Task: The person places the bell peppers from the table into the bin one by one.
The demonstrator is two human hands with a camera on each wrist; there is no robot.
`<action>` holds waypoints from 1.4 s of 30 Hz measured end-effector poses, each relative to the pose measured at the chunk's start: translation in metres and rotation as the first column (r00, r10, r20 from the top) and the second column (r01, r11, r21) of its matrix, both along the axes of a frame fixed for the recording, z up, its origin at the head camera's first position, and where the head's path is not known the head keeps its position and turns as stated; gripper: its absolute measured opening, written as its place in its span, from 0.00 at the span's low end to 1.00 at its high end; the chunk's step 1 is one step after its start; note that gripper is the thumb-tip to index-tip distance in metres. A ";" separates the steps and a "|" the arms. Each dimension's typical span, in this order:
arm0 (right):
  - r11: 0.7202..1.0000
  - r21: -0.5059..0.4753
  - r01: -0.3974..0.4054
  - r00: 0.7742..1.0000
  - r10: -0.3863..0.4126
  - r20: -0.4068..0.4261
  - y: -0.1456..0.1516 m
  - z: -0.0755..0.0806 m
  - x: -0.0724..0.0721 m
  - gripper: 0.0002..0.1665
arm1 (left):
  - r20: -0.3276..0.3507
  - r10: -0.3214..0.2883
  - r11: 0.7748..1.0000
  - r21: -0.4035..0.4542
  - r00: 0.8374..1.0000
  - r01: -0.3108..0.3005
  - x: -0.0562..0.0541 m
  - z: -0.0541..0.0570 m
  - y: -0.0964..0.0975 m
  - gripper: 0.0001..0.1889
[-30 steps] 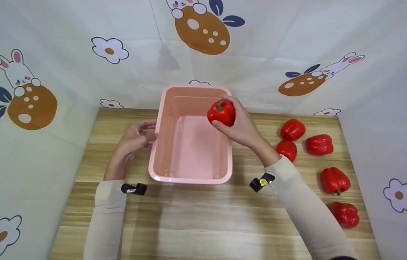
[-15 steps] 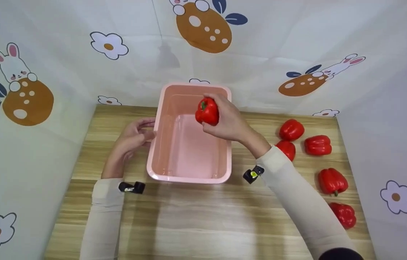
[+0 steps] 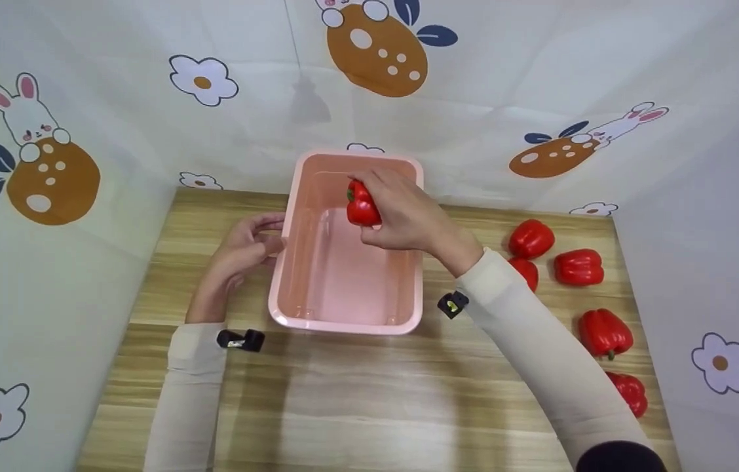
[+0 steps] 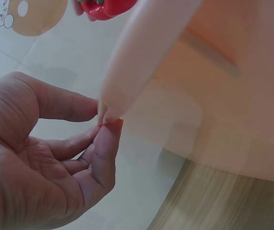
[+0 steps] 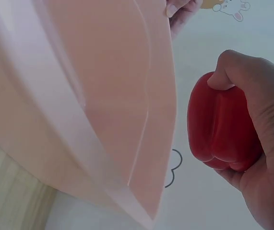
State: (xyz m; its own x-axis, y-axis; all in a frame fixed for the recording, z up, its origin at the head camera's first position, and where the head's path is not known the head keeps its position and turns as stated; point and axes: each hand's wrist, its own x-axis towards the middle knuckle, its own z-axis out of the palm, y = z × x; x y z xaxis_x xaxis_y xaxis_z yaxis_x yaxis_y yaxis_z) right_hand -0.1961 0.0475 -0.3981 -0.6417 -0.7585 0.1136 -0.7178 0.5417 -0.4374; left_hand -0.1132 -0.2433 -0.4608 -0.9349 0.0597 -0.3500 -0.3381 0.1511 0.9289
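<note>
A pink plastic tub (image 3: 346,328) stands on the wooden table, its inside visible with a bare floor. My left hand (image 3: 248,249) pinches the rim on its left side; in the left wrist view, thumb and fingers (image 4: 109,153) meet at the rim's edge. Over the tub's opening, my right hand (image 3: 405,213) holds a red bell pepper (image 3: 362,204) with a green stem, tilted toward the left. The right wrist view shows the thumb pressed on the side of the pepper (image 5: 218,122), with the palm behind it.
On the table (image 3: 369,400), several more red bell peppers lie to the right, one pepper (image 3: 531,238) near the back and another (image 3: 605,333) farther forward. The right sleeve (image 3: 540,347) partly covers two of them. A printed cloth (image 3: 461,78) walls the back and sides.
My right hand has moved left with the bell pepper, from the tub's right rim to over its middle, turning the pepper's stem leftward. The left hand keeps its place on the rim.
</note>
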 end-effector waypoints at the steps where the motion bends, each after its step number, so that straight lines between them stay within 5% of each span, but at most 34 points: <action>1: 1.000 0.007 -0.004 1.000 0.004 -0.007 -0.001 0.001 0.000 0.43 | -0.002 0.000 1.000 -0.001 1.000 0.000 0.000 0.000 0.000 0.34; 9: 0.995 0.092 -0.045 0.998 0.048 -0.033 -0.006 0.004 -0.002 0.43 | 0.003 0.002 1.000 -0.011 1.000 -0.002 -0.001 -0.002 0.000 0.34; 16: 0.989 0.144 -0.031 0.999 0.027 0.024 -0.008 0.006 0.000 0.50 | -0.010 0.000 1.000 -0.003 1.000 0.000 -0.002 -0.002 0.002 0.34; 20: 0.992 0.128 -0.018 0.999 0.013 0.042 -0.005 0.004 0.001 0.54 | -0.009 -0.001 1.000 0.004 1.000 0.001 -0.002 -0.003 0.002 0.34; 27: 0.998 0.061 0.004 1.000 -0.005 0.018 0.000 -0.002 0.000 0.43 | -0.011 -0.006 1.000 0.016 1.000 0.006 -0.001 -0.001 -0.001 0.34; 42: 0.999 -0.011 0.035 0.997 -0.034 0.076 0.017 -0.010 0.004 0.38 | 0.015 -0.007 1.000 0.027 1.000 0.007 -0.003 -0.001 0.001 0.35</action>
State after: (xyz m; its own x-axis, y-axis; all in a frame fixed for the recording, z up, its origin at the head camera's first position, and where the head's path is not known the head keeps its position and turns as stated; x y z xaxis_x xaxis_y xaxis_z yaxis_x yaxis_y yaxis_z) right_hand -0.1917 0.0641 -0.4081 -0.6747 -0.7345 0.0735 -0.6634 0.5597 -0.4965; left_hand -0.1160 -0.2418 -0.4617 -0.9290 0.0761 -0.3622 -0.3511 0.1284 0.9275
